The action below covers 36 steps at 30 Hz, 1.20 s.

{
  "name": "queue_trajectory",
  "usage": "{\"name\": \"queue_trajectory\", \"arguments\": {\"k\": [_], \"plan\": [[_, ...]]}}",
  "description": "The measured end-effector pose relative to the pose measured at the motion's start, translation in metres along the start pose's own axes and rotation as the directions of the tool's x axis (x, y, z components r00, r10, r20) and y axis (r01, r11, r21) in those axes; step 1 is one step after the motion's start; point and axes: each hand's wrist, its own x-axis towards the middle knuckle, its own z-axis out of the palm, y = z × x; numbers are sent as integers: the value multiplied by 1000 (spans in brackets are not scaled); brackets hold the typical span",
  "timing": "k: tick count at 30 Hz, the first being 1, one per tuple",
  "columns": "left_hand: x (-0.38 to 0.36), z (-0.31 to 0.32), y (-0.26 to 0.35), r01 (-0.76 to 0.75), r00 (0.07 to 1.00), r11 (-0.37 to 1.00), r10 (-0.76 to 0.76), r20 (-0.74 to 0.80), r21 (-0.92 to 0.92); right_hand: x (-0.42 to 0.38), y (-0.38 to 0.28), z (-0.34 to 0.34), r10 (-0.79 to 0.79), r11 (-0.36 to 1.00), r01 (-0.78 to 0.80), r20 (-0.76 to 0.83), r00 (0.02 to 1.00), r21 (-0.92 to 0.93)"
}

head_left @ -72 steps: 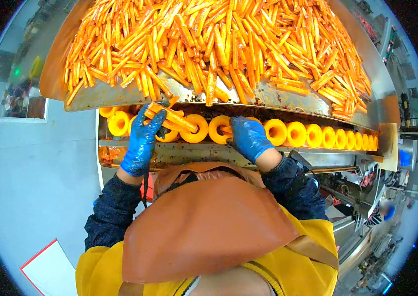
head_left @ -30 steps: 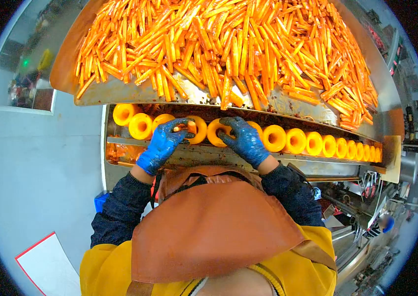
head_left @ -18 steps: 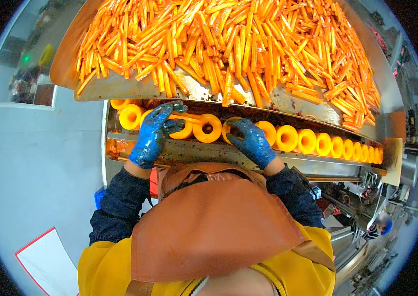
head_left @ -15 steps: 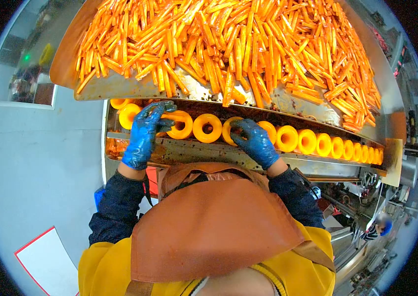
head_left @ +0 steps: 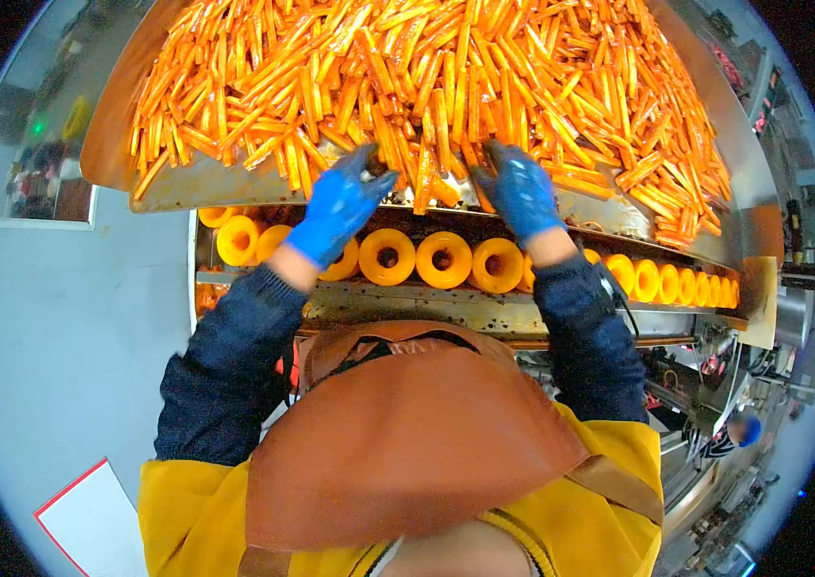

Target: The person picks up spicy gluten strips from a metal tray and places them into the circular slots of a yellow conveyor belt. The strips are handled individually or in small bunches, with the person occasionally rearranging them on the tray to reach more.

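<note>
A large heap of glossy orange-red food sticks (head_left: 426, 72) lies on a sloping metal tray (head_left: 234, 179). Blue gloves cover both hands. At the heap's lower edge, my left hand (head_left: 345, 204) has its thumb and fingers apart, near the closest sticks. Across from it, my right hand (head_left: 521, 197) points its parted fingers at the same edge; whether the fingertips touch a stick is not clear. Below the hands runs a row of yellow funnel-shaped cups (head_left: 444, 260), each with a round dark hole. My forearms cover some of the cups.
A metal ledge (head_left: 407, 306) runs along the cups on my side, close to my brown apron (head_left: 407, 442). On the left is a pale floor with a red-edged white panel (head_left: 90, 519). Another person (head_left: 739, 433) is far off at the right, among machinery.
Both hands have moved forward from the yellow cups to the lower edge of the stick heap. The cups are now uncovered between my arms.
</note>
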Motion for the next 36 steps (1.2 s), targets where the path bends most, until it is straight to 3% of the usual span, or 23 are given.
{"name": "queue_trajectory", "arguments": {"k": [1,2,5,7,9,11,12,13,14,15,16,17,19,20,21,22,25,27,29,31,33,35,36], "plan": [[22,7,17,198,979,979,-200,37,53,14,-14,1,165,984,-149,203,965,-94],[42,16,38,387,917,915,-395,62,112,24,-21,8,225,973,-208,214,951,-99],[75,38,56,457,848,854,-502,170,248,48,-6,31,313,949,-290,243,918,-126],[87,37,50,474,825,844,-526,208,251,53,2,25,348,936,-319,254,903,-150],[91,30,37,496,796,829,-553,247,257,53,16,6,333,941,-275,404,852,-194],[88,15,16,429,803,879,-476,358,206,49,32,-7,367,930,-327,480,797,-167],[80,12,7,344,875,920,-386,293,187,44,44,-11,372,912,-408,486,791,-34],[74,5,-1,344,874,920,-386,294,186,35,56,-13,376,872,-480,494,784,99],[69,-2,-10,321,914,947,-311,259,2,22,69,-14,307,828,-473,463,832,302],[63,-8,-14,282,947,942,-243,209,-180,5,74,-15,245,749,-444,417,875,492],[58,-23,-5,414,904,867,-356,236,-276,-8,54,-35,183,614,-415,391,902,672],[51,-25,-8,419,902,865,-361,238,-276,-27,75,-20,-189,795,169,-26,982,583],[42,-30,-13,469,870,674,-463,169,-570,-49,50,-27,69,366,-246,238,969,897],[37,-38,-2,474,844,529,-500,193,-704,-57,31,-30,151,210,-388,362,920,898],[32,-45,3,476,843,528,-503,193,-704,-64,12,-32,210,39,-507,489,847,861],[27,-51,7,456,853,485,-478,210,-747,-72,4,-23,234,55,-560,535,812,827],[11,-63,21,404,876,421,-434,211,-812,-95,-24,-1,140,203,-486,466,874,850],[-1,-64,21,345,889,452,-439,131,-823,-99,-35,20,126,9,-547,541,831,837],[-11,-74,31,306,899,418,-422,115,-855,-97,-50,35,131,-37,-518,518,845,854],[-25,-74,19,334,860,416,-502,93,-846,-88,-65,46,51,77,-449,446,893,890],[-40,-76,14,325,835,402,-547,60,-856,-89,-65,67,16,176,-544,550,835,821],[-57,-85,18,364,781,450,-625,4,-816,-90,-63,91,130,446,-584,596,792,678],[-61,-95,29,365,761,468,-648,-31,-805,-87,-70,74,129,292,-617,609,782,731]]}}
